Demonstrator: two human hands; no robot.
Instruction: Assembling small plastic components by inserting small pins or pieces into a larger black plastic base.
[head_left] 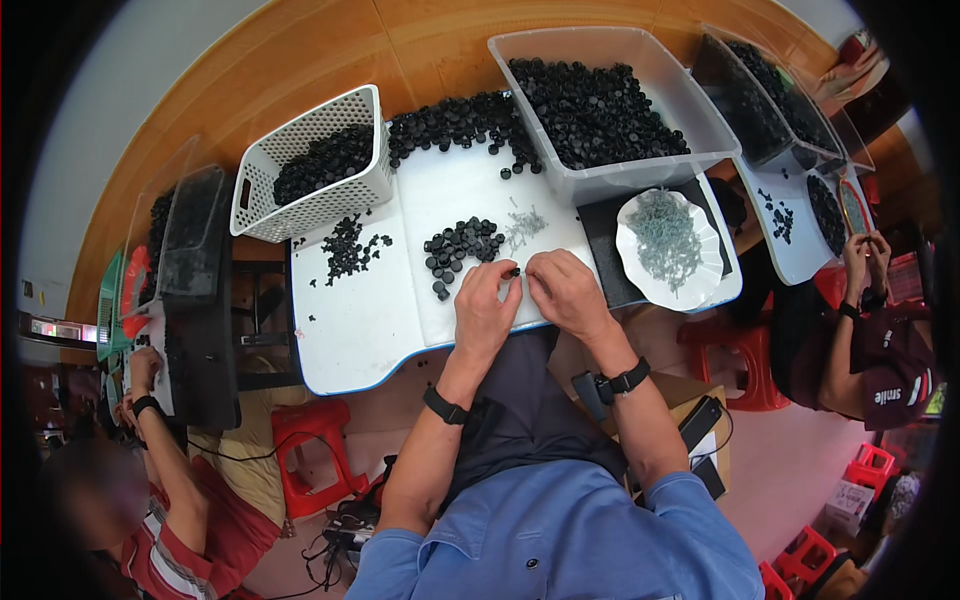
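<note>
While the left grip's (486,312) tips pinch a black part (515,272), the right grip's (567,293) hold is unclear.

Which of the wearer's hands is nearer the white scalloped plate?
Right: the right hand is left of the white plate, not touching it; the left hand is farther left.

Blue shirt (570,535), dark button (532,563), dark trousers (535,415), black wristbands (445,407), boxy dark right-wrist device (592,394)
</note>
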